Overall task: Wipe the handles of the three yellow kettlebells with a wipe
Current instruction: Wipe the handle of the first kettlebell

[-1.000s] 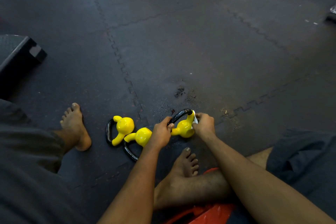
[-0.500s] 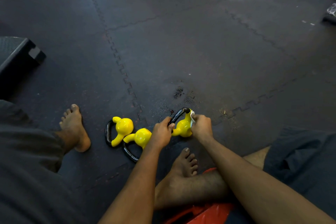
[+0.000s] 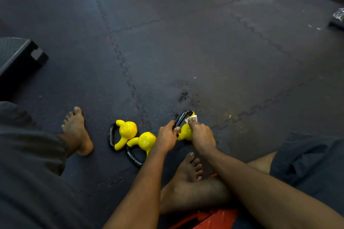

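1. Left hand (image 3: 167,135): forearm reaches in from the bottom edge; fingers curled round the near part of the black handle (image 3: 183,118) of the right-most kettlebell (image 3: 185,132), gripping it
2. Right hand (image 3: 202,135): forearm enters from lower right, back of hand up; fingertips pinch a white wipe (image 3: 191,117) against the far end of that same handle, by the yellow body
3. Yellow kettlebells: count 3, in a row on the dark floor mat (image 3: 204,52), just ahead of the person
4. Left kettlebell (image 3: 127,131) and middle kettlebell (image 3: 146,140) lie on their sides, touching, unheld
5. Wipes: count 1
6. Bare feet: count 2; outer foot (image 3: 78,132) left of the row, centre foot (image 3: 188,171) between the forearms
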The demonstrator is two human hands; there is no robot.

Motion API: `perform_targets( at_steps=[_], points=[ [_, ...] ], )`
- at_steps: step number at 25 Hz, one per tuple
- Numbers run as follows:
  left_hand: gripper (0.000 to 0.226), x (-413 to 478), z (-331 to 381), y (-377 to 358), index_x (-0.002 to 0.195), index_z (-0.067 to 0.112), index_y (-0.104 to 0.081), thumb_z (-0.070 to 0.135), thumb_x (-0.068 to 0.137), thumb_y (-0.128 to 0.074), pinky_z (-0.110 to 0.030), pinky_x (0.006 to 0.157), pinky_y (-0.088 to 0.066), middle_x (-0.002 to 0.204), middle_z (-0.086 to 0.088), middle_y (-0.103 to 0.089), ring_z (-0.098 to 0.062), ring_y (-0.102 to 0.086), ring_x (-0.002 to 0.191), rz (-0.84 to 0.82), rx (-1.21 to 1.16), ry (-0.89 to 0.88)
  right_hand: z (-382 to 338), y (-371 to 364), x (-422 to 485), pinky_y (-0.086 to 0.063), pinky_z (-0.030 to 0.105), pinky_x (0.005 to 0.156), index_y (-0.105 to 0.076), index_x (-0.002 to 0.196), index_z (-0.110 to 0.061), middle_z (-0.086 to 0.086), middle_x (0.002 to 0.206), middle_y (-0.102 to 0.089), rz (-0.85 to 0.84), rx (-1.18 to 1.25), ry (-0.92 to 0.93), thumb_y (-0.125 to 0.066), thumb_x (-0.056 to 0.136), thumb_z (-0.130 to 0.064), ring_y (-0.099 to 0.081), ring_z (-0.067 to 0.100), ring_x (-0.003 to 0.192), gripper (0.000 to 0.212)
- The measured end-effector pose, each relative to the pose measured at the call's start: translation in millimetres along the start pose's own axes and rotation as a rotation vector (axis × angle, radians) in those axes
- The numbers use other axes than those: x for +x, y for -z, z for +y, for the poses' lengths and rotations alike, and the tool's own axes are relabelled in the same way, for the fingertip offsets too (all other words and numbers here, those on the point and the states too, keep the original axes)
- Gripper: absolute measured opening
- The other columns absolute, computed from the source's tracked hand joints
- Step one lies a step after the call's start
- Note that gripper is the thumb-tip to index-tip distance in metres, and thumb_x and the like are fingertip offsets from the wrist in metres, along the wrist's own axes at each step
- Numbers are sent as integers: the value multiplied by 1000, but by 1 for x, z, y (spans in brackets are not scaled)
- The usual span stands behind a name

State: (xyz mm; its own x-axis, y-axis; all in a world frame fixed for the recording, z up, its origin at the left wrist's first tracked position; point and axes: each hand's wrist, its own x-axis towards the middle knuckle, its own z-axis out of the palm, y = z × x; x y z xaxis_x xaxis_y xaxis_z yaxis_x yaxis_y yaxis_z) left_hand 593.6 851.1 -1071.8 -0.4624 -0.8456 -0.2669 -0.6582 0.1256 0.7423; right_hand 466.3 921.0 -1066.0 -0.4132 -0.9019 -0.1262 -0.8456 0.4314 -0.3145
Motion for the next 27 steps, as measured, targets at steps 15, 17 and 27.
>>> perform_targets(
  at_steps=[15,17,27],
  points=[
    [19,0,0,-4,113,20,-57,24,96,-50,-38,67,-46,91,-18,-66,-35,-60,84,-28,41,-84,0,-10,-1,-48,36,66,-61,100,-22,3,105,-67,21,-140,79,-53,88,-21,-66,26,94,14],
    [20,2,1,-5,114,20,-58,24,96,-50,-37,66,-45,90,-18,-65,-36,-60,84,-34,55,-103,3,-2,-2,-44,35,62,-66,93,-19,8,90,-69,60,-60,-53,-52,83,-23,-66,33,87,18],
    [23,0,-3,-1,118,19,-58,21,97,-51,-35,70,-46,88,-10,-64,-26,-58,80,-29,31,-79,32,15,19,-46,22,77,-72,112,-9,11,106,-72,206,830,-543,-62,86,-5,-65,22,99,29]
  ],
)
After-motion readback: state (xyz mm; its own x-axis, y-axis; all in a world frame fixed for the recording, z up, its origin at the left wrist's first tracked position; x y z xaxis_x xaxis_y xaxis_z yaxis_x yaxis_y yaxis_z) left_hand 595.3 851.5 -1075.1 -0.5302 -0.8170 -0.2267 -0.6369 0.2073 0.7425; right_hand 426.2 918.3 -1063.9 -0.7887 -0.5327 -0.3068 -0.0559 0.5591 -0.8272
